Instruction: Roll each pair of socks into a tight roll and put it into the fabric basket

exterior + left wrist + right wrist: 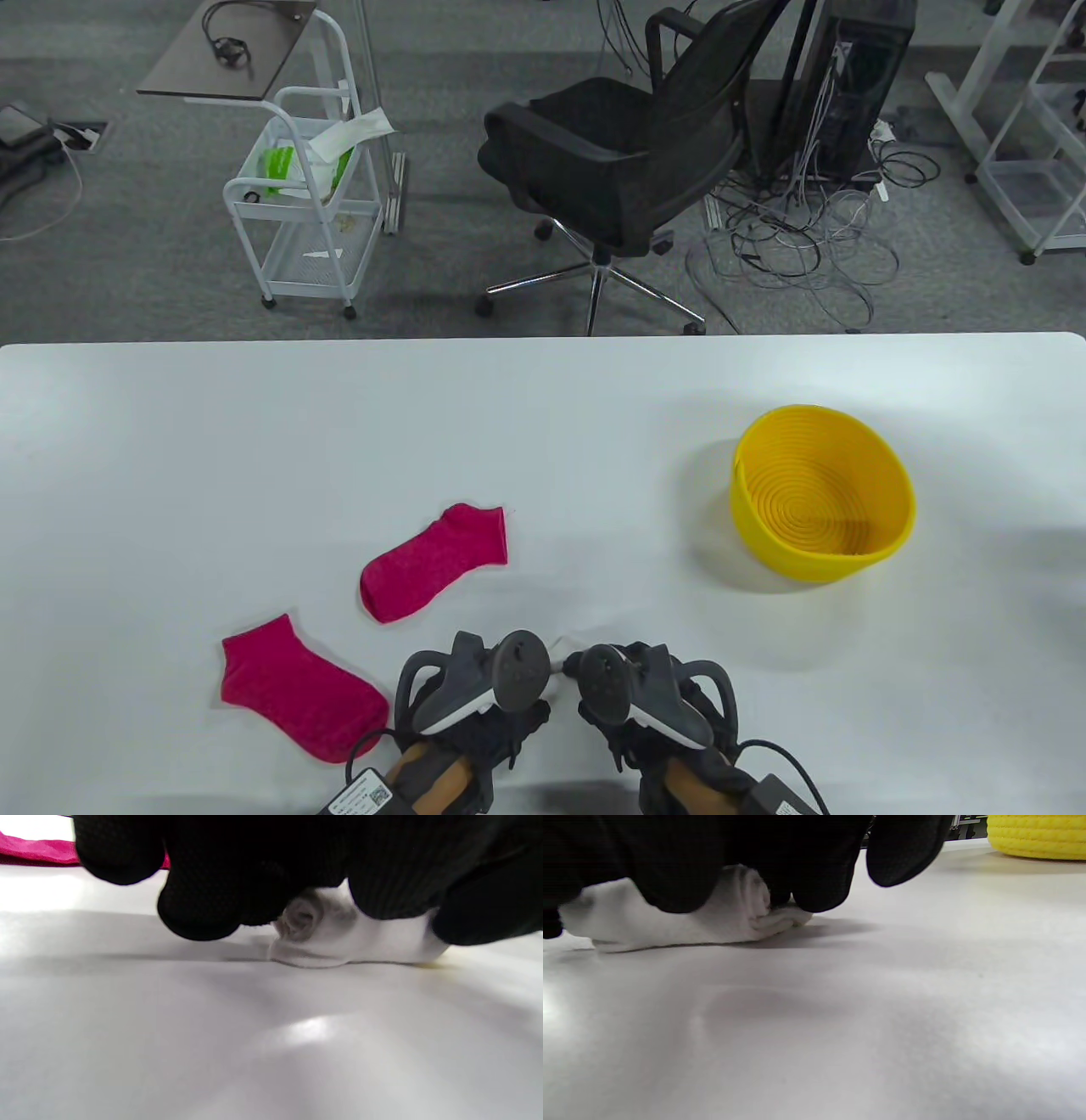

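A white sock roll (339, 942) (712, 925) lies on the table near its front edge, mostly hidden under both hands in the table view, where only a white sliver (563, 643) shows. My left hand (488, 679) and right hand (632, 683) sit side by side with their fingers curled over the roll. Black left fingertips (199, 912) and right fingertips (818, 878) press on top of it. Two magenta socks lie flat and apart at the left, one (437, 560) farther back and one (297, 688) near the front. The yellow basket (882, 488) (1035, 836) stands empty at the right.
The white table (254, 441) spreads wide around the hands. Beyond its far edge are a black office chair (628, 153), a white wire cart (305, 195) and tangled cables (806, 229) on the grey floor.
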{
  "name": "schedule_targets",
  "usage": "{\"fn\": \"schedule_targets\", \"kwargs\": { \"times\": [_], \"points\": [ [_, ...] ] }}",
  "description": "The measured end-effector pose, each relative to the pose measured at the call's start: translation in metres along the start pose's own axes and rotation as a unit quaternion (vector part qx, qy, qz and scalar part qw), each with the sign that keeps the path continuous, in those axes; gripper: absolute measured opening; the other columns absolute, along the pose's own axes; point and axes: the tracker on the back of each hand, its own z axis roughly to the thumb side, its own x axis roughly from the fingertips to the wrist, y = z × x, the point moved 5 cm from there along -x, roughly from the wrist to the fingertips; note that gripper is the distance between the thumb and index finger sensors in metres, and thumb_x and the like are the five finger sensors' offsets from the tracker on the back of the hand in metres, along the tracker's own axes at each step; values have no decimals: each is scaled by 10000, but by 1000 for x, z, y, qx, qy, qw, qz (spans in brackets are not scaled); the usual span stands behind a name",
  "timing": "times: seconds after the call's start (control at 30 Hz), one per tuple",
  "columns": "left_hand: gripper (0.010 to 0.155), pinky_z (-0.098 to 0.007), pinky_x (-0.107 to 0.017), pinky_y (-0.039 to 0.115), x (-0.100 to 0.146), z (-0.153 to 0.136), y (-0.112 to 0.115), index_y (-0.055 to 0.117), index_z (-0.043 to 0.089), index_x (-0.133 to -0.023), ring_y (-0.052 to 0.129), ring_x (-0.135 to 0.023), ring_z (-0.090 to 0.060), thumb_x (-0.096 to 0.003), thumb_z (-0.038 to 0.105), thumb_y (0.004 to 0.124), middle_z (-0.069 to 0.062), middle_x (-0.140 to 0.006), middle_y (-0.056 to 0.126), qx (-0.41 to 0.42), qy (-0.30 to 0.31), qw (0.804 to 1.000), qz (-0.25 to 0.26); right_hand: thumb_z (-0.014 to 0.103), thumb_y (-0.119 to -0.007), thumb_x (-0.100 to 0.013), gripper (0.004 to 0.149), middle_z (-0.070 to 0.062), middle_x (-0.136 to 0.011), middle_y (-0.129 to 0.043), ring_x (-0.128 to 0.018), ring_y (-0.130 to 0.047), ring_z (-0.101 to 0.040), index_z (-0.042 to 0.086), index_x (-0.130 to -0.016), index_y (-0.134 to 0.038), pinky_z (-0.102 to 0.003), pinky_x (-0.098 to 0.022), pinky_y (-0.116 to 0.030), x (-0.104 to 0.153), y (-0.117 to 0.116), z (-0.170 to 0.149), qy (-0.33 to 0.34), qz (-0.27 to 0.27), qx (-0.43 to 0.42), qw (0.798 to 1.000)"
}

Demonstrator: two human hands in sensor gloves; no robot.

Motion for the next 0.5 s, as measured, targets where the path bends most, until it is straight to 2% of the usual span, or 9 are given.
{"fn": "schedule_targets", "kwargs": {
  "times": [0.1,0.3,0.5],
  "points": [
    [618,-494,-502,769,-3,0,4,823,227,-886,996,-574,-240,-329,490,869,-61,-820,905,-13,1,1000,-7,501,-781,-400,533,135,-992,-763,-892,-829,-156,412,-918,-696,-492,-664,-700,0,-1,-2,-2,3,-9,1000],
    [499,-482,-465,797,-2,2,-1,891,220,-825,1026,-499,-217,-361,395,842,-56,-729,962,-14,7,1000,23,518,-762,-399,541,129,-997,-758,-905,-816,-167,408,-923,-690,-498,-664,-695,1,1,-2,7,8,-15,1000],
    [470,-484,-454,799,-4,-1,1,919,220,-800,1032,-475,-220,-375,390,808,-60,-696,980,4,6,1000,10,517,-780,-388,485,161,-955,-817,-906,-825,-151,428,-865,-769,-494,-672,-696,10,21,-1,32,-49,-24,998]
  ]
}}
